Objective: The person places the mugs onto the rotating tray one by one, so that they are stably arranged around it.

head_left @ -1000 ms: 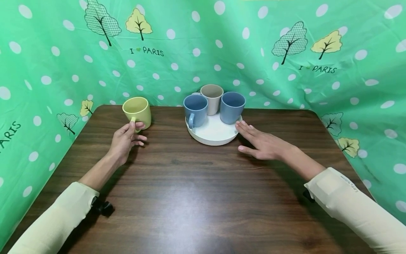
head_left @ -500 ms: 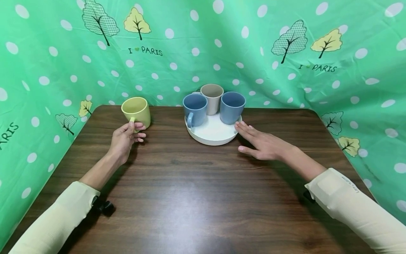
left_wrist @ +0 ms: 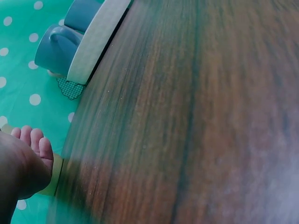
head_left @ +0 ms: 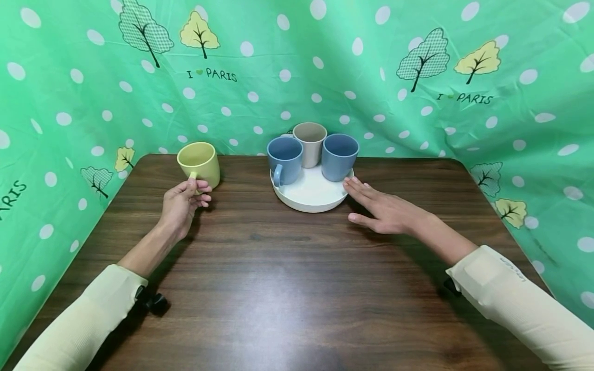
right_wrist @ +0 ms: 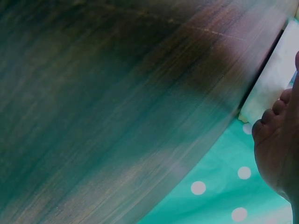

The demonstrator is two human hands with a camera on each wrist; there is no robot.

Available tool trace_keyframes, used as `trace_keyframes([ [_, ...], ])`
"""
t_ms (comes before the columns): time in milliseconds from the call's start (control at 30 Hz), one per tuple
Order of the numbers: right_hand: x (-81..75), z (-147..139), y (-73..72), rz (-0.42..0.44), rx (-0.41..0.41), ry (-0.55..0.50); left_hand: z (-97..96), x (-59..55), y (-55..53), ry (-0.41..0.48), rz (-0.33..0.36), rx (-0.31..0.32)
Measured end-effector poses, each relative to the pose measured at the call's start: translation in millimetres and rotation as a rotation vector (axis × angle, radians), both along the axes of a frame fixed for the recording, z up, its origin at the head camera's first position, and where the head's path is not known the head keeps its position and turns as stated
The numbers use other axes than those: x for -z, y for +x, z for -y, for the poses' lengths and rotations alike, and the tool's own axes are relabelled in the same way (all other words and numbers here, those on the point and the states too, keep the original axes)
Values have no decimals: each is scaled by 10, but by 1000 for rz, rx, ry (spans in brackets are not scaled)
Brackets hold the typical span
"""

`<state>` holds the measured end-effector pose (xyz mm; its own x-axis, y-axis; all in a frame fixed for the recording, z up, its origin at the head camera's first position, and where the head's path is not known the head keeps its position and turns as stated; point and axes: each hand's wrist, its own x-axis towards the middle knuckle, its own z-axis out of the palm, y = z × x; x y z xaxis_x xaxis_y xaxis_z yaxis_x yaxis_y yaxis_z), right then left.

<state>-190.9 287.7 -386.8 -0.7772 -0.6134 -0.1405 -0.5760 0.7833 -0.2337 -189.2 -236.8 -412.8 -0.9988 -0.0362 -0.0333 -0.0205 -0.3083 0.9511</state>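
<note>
In the head view, a yellow mug point(head_left: 204, 162) stands upright near the far left of the wooden table. My left hand point(head_left: 180, 206) pinches its handle between thumb and fingers; in the left wrist view the mug is mostly hidden behind the hand point(left_wrist: 30, 161). A round white tray point(head_left: 312, 200) at the far middle bears a blue mug point(head_left: 290, 167) on the left, a beige mug point(head_left: 313, 149) behind and a second blue mug point(head_left: 340, 159) on the right. My right hand point(head_left: 385, 208), fingers straight, has its fingertips at the tray's right rim, beside that second blue mug.
The dark wooden table point(head_left: 287, 288) spreads out in front of the tray and mugs. Behind it and along both sides hangs a green dotted cloth point(head_left: 287, 62) with printed trees. A black wrist camera mount point(head_left: 155, 303) sits under the left sleeve.
My left hand keeps its hold on the yellow mug's handle, its lower fingers drawn in a little closer. The right hand, tray and other mugs stay in place.
</note>
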Motion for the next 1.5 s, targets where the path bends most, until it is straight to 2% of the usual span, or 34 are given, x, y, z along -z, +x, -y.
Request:
trace_keyframes([
  [167, 3, 9, 0, -8, -2, -1, 16, 8, 9, 0, -2, -15],
  [400, -2, 21, -11, -10, -3, 6, 38, 14, 19, 46, -15, 9],
  [833, -4, 20, -10, -9, -3, 4, -9, 20, 57, 59, -15, 20],
  [1200, -3, 15, 6, -12, -9, -1, -103, -55, 112, 68, -47, 35],
  [1500, 11, 21, 18, -2, -1, -1, -204, -91, 181, 54, -35, 60],
])
